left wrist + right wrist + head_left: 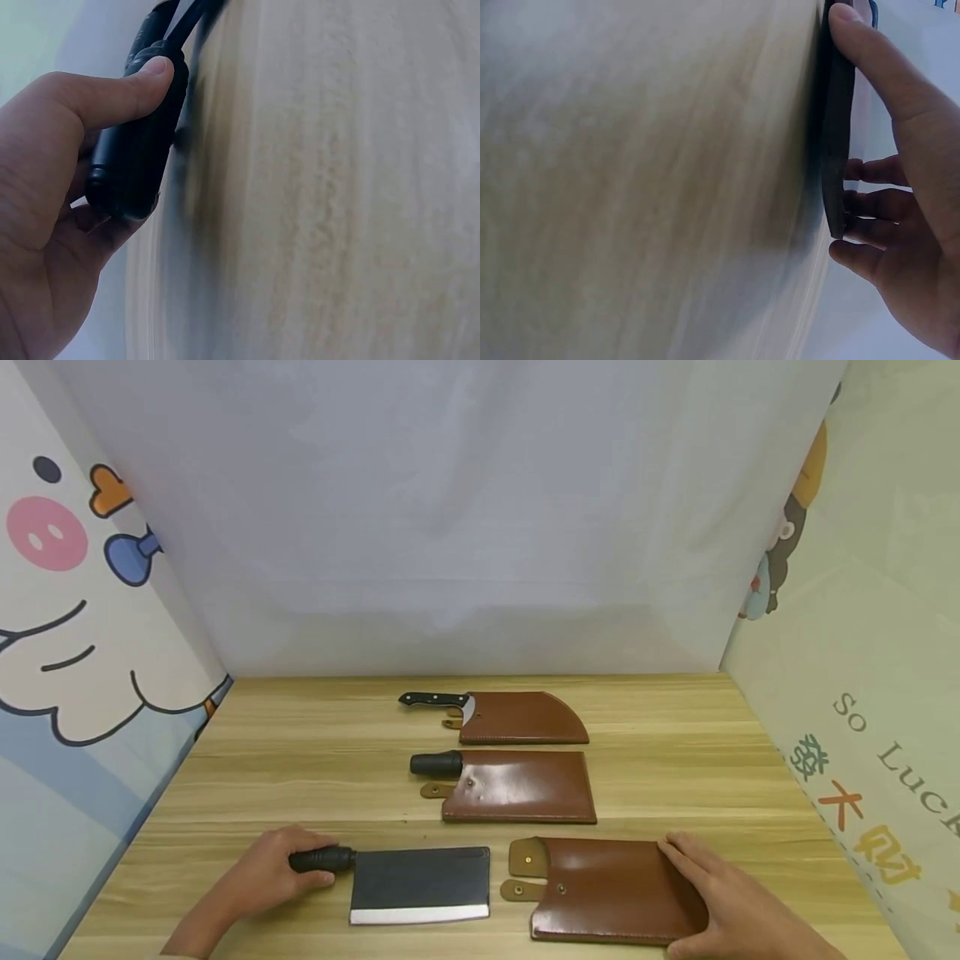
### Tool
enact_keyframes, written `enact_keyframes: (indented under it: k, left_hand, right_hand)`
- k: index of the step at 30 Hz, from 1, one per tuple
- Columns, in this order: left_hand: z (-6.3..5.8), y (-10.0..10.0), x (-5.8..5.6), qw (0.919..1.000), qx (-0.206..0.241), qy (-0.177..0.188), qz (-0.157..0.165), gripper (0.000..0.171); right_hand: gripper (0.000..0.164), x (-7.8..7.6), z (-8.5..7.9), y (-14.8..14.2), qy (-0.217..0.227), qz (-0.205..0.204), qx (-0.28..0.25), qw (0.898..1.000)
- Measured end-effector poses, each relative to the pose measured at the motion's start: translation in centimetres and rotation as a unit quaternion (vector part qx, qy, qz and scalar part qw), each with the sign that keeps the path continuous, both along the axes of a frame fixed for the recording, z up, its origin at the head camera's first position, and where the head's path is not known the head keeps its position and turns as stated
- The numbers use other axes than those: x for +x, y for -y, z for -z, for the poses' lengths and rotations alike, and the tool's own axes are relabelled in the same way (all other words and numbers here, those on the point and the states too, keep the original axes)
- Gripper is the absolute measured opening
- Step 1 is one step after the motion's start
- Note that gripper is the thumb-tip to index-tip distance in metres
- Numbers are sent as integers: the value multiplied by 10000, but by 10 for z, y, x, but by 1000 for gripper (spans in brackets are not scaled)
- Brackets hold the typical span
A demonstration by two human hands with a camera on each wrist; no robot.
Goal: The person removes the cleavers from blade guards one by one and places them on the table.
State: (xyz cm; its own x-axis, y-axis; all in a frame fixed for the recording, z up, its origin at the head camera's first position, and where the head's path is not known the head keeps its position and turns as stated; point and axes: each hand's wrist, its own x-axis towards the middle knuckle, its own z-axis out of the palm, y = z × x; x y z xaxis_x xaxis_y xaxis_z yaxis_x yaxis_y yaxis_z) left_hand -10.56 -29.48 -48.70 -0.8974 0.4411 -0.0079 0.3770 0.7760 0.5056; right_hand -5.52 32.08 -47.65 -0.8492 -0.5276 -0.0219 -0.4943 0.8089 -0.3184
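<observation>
In the head view, my left hand [266, 872] grips the black handle [322, 859] of a cleaver at the lower left. The cleaver's dark rectangular blade [420, 881] points right, its bright edge toward me. From the left wrist view, the thumb lies along the handle and the fingers wrap beneath it. My right hand [723, 902] spans the right end of a brown leather knife sheath [611, 889], fingers at its far corner and thumb at the near one. The sheath's two tan snap straps face the blade's tip, with a small gap between.
Behind lie two more sheathed knives: one with a stubby black handle in a rectangular sheath [532, 785], another with a riveted handle in a round-nosed sheath [525, 717]. The wood-grain table [300, 752] meets a white cloth [465, 527] at the back and printed panels on both sides.
</observation>
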Motion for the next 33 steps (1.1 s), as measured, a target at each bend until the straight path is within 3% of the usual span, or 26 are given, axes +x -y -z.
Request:
enact_keyframes:
  k: [8, 12, 14, 19, 25, 33]
  left_hand:
    - [-3, -5, 0, 9997, -188, 14, -154, 50]
    - [-7, -11, -3, 9986, -86, 106, -518, 55]
    - [-10, -15, -6, 9980, 16, -23, -625, 54]
    - [-17, -31, -18, 9961, 177, -562, -661, 50]
    - [-19, -54, -35, 9901, 150, -1140, -810, 59]
    - [-16, -82, -59, 9900, 181, -1286, -546, 65]
  right_hand:
    - [124, -2, 0, 0, 132, 7, 129, 9998]
    - [116, -3, -3, 1, -172, 28, 77, 9998]
    - [111, -7, -7, 3, -393, 25, 27, 9992]
    - [100, -21, -17, 10, -648, 88, -29, 9979]
    - [89, -40, -27, 23, -839, 230, -16, 9962]
    - [88, -65, -35, 43, -1057, 352, 235, 9935]
